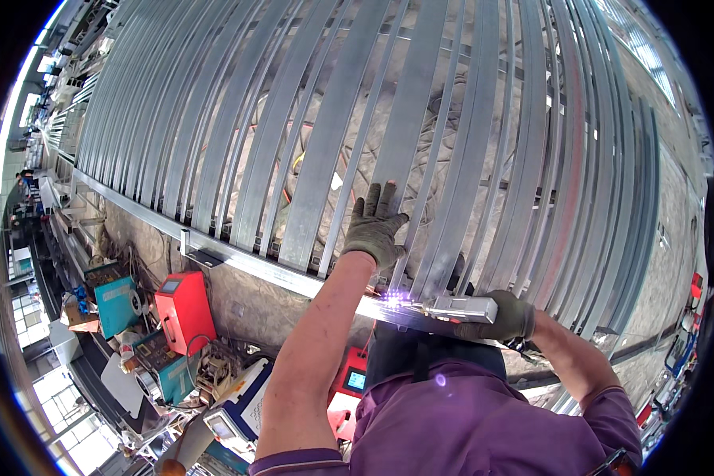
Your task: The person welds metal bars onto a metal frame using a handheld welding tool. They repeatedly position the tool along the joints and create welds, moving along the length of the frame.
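My left hand (374,234), in a grey-green work glove, lies with fingers spread on a flat steel bar (408,119). My right hand (509,317), gloved too, is closed around a silver welding torch (464,308) whose nozzle points left. At its tip a bright white-violet arc (394,300) glows where the bar ends meet the long steel rail (254,263) nearest me. The glare hides the joint itself. Many long bars run side by side away from me, with gaps between them.
Left of the frame stand a red machine box (184,312), teal machines (119,305) and a blue-and-white unit (238,408). Another red unit with a small screen (354,379) is close by my body. Cables (444,119) lie on the concrete floor beneath the bars.
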Motion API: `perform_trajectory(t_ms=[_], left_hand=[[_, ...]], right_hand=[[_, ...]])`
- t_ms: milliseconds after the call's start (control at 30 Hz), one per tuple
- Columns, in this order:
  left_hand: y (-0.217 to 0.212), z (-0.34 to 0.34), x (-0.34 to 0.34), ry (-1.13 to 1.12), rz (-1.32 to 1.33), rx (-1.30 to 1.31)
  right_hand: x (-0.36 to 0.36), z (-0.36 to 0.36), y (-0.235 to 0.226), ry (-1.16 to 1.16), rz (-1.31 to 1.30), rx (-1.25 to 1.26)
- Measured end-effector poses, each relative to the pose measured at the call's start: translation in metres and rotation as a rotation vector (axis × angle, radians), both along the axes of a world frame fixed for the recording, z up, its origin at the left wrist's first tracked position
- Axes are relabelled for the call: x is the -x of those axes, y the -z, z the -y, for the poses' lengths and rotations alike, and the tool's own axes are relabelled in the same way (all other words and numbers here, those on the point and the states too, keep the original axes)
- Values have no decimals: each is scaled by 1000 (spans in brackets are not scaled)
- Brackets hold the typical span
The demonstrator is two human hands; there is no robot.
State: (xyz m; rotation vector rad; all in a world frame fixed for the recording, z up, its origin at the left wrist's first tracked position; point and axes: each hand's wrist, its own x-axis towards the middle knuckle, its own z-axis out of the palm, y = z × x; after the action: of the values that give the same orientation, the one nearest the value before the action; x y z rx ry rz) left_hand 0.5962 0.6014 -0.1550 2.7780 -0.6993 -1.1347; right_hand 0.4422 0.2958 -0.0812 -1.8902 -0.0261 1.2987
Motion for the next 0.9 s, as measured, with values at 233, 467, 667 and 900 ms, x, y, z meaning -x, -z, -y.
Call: perform_trajectory(t_ms=[233,467,667,900], left_hand=[[6,-6,2,-1,1,37],[12,-7,5,1,24,61],[18,-19,2,21,45,148],[2,-60,-28,6,197,-3]], right_hand=[[59,14,-7,262,161,-29],[147,34,-15,578,518,59],[189,38,-14,527,566,57],[111,-3,-22,356,513,-168]])
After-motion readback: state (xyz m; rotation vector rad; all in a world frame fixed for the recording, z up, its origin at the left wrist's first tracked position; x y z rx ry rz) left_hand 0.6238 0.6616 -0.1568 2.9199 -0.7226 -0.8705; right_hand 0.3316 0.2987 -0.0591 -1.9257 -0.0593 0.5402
